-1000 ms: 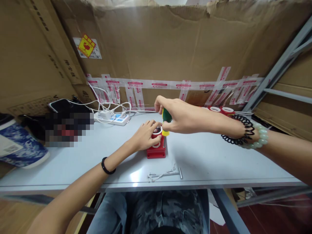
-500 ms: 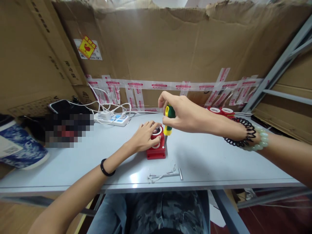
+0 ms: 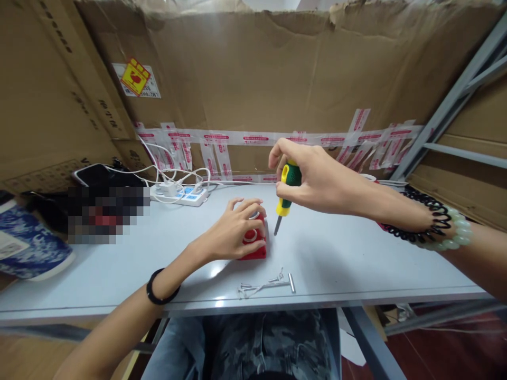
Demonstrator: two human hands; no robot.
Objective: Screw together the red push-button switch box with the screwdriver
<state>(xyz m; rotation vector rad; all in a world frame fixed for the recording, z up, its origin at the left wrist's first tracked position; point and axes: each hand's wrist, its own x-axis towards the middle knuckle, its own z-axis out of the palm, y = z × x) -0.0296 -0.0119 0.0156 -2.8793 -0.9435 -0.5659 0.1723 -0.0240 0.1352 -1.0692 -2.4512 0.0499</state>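
Note:
My left hand (image 3: 229,229) rests over a small red box (image 3: 256,255) with white rings on top, its fingers curled around the box against the table. Much of the box is hidden beneath those fingers. In my right hand (image 3: 320,179) is a screwdriver (image 3: 292,178) with a green and yellow handle. Its shaft slants down, with the tip in the air just right of the box, apart from it. Nearer the table's front edge lie a T-shaped metal rod (image 3: 292,284), a few small screws (image 3: 245,285) and some thin whitish scraps.
A white power strip (image 3: 194,197) with tangled cables stands at the back left, near a phone (image 3: 93,174). A blue-and-white cup (image 3: 34,243) is at far left. Large cardboard (image 3: 245,79) walls the back. Behind my right forearm, a white ring (image 3: 368,177) partly shows.
My right hand has lifted the screwdriver away from the red box, up and to the right. The fingers of my left hand have shifted forward over the box, covering more of it.

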